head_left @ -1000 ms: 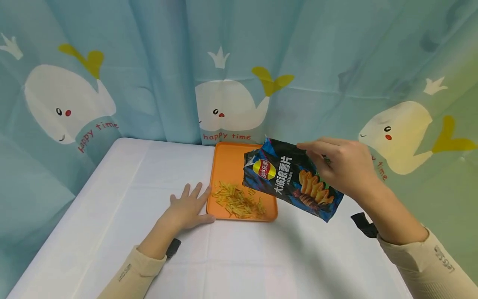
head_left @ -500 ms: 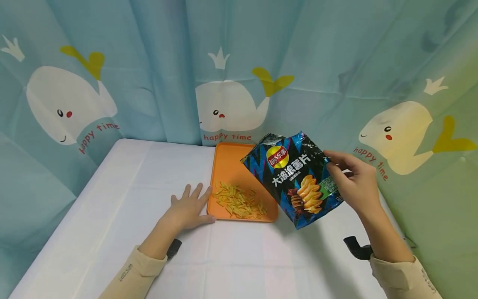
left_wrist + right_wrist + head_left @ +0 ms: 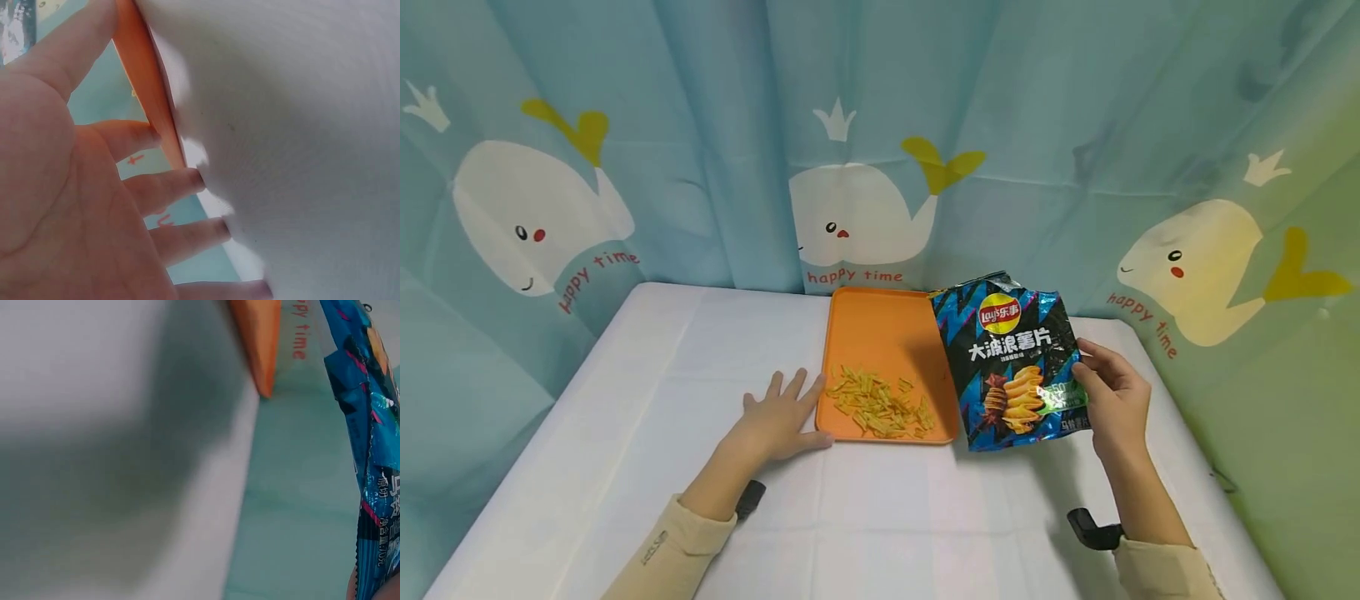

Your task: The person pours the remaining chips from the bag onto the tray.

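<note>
My right hand [image 3: 1118, 400] pinches the lower right edge of a black and blue bag of potato chips [image 3: 1015, 350], held nearly upright with its torn top uppermost. In the right wrist view the bag [image 3: 369, 425] shows edge-on, with only a bit of the hand at the bottom. An orange tray [image 3: 872, 325] lies on the table, its right side partly behind the bag. Broken chip pieces [image 3: 880, 407] are heaped in the tray's near half. Fingers spread, my left hand [image 3: 781, 421] rests at the tray's left edge; the left wrist view shows its fingertips touching the rim [image 3: 147, 81].
A white cloth [image 3: 880, 517] covers the table. Behind it hangs a blue curtain [image 3: 715, 150] printed with whales, which continues down both sides. Dark straps [image 3: 1093, 531] are on both wrists.
The bag has swung from lying tilted over the tray to nearly upright, moving right as my right hand lowered and turned. My left hand has stayed at the tray.
</note>
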{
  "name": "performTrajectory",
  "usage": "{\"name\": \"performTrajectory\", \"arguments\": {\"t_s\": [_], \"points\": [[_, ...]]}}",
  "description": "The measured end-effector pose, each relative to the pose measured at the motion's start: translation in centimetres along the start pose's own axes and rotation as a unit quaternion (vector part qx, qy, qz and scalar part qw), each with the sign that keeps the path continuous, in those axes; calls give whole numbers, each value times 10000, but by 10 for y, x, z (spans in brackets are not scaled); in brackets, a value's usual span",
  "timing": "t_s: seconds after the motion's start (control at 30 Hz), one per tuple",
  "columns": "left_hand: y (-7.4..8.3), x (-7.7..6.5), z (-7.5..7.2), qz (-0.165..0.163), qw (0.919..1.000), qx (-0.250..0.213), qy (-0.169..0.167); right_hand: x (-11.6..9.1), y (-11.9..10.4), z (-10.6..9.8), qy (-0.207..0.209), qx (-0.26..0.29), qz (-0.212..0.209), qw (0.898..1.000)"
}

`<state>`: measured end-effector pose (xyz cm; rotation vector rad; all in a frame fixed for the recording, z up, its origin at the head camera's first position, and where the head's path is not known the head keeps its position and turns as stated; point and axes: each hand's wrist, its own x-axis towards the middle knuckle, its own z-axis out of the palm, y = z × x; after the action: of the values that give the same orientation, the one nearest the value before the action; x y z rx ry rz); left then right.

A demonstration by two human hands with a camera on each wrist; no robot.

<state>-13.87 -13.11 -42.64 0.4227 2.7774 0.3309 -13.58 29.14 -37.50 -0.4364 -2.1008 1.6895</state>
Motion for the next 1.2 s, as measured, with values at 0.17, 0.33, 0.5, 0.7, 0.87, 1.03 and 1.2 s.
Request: {"name": "performTrajectory", "arguments": {"t_s": [0.17,0.33,0.5,0.7,0.87,1.03,1.2], "points": [[0,0,0,32,10000,-6,13,1,21,1,339,502,745,9954],[-1,1,1,29,10000,-3,23,4,35,1,197,520,1319,9897],[-3,0,1,39,10000,34,59,8,43,2,-128,278,1606,9865],[-4,-2,1,31,10000,-10,92,13,49,2,-387,-29,1608,9862],[-4,-2,1,10,9999,-17,103,18,56,2,-639,-493,1674,9826],[-5,-2,0,10,10000,-18,56,19,62,2,-1160,-1055,1764,9717],[-4,-4,-1,-5,10000,-15,29,16,64,1,-1514,-1312,1606,9665]]}}
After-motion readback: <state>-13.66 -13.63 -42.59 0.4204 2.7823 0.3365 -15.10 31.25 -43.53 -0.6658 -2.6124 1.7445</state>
